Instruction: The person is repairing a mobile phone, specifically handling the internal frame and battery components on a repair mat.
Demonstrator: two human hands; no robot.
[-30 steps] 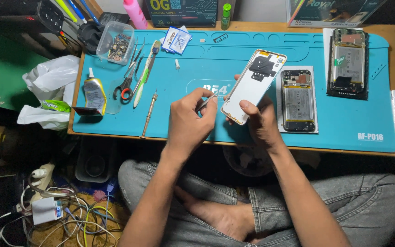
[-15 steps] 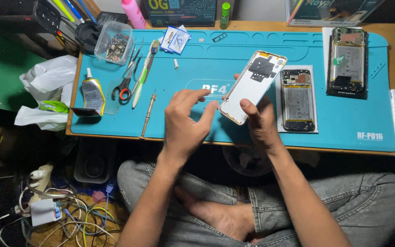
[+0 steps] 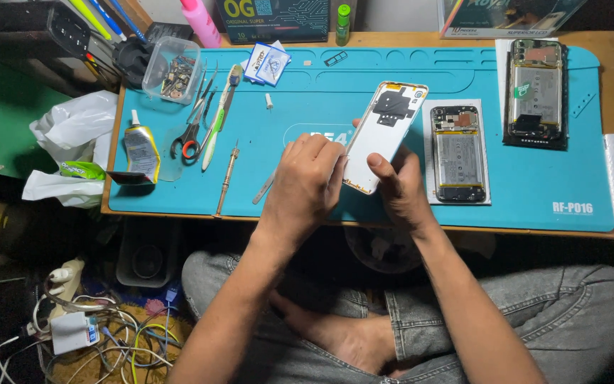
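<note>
Both hands are gripping a white phone back cover (image 3: 385, 135): right hand (image 3: 401, 186) clamping its lower edge, left hand (image 3: 307, 181) beside it, apparently pinching the side.

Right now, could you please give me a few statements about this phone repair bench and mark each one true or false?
1. Both hands hold the white phone back cover. True: the left hand and the right hand grip its lower end.
2. The opened phone beside the cover lies on a white sheet. True.
3. The scissors lie to the right of the cover. False: they lie to its left, near the glue tube.
4. The clear plastic box sits at the mat's far left corner. True.
5. The screwdriver is in the left hand. False: it lies on the blue mat, apart from the hand.
</note>
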